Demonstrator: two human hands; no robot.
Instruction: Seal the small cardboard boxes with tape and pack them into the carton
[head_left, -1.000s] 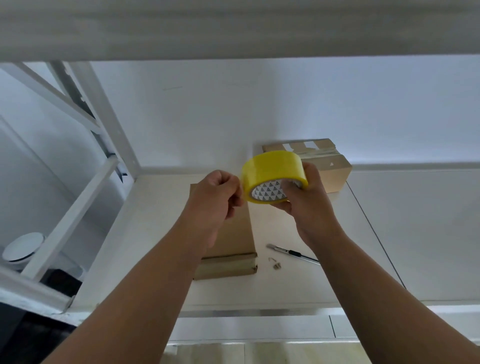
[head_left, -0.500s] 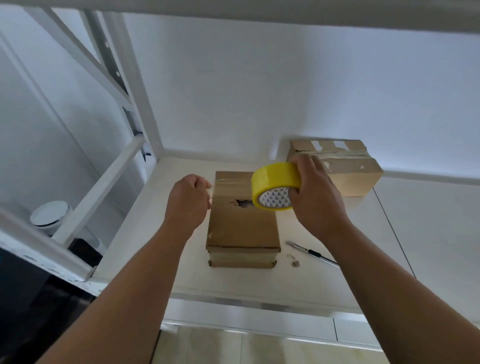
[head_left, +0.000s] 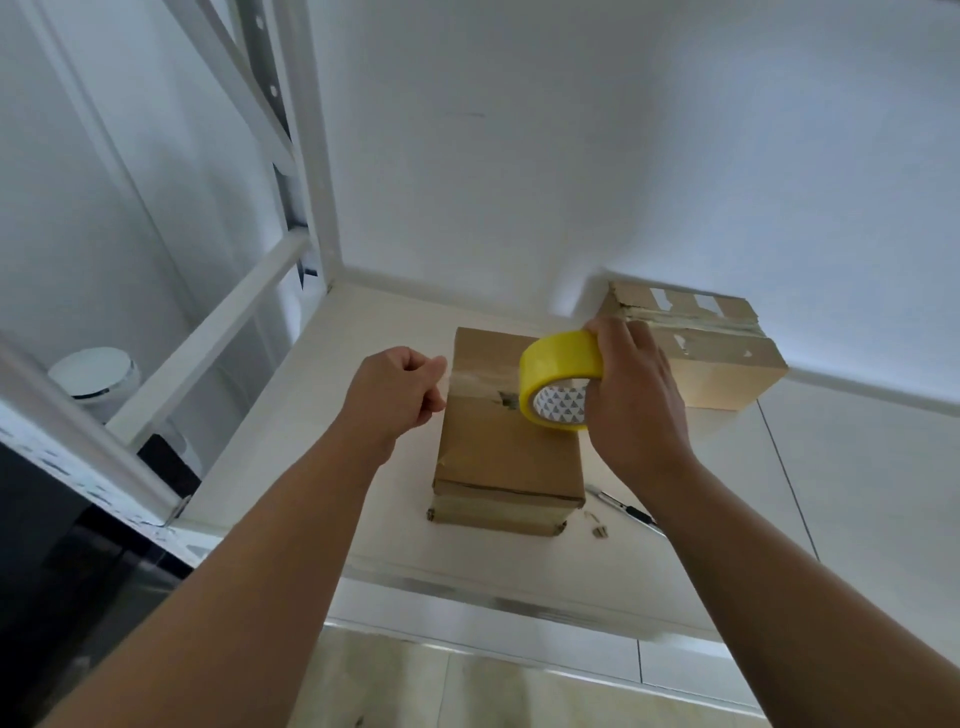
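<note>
A small brown cardboard box (head_left: 506, 452) lies on the pale table (head_left: 363, 499), its long side running away from me. My right hand (head_left: 634, 395) grips a yellow tape roll (head_left: 558, 379) just above the box's far half. My left hand (head_left: 400, 392) hovers at the box's left edge and pinches the free end of the tape. A clear strip (head_left: 475, 379) stretches from that hand across the box top to the roll. A second cardboard box (head_left: 711, 348) with old tape marks stands at the back right against the wall.
A utility knife (head_left: 623, 509) and small scraps (head_left: 597, 525) lie on the table right of the box. A white metal frame (head_left: 306, 171) rises at the left, with a white lidded bin (head_left: 96, 374) below it. The wall (head_left: 571, 156) closes the back.
My hands moved apart, drawing a strip of tape out of the roll. Both came down from in front of me to just over the box. My view tilted downward.
</note>
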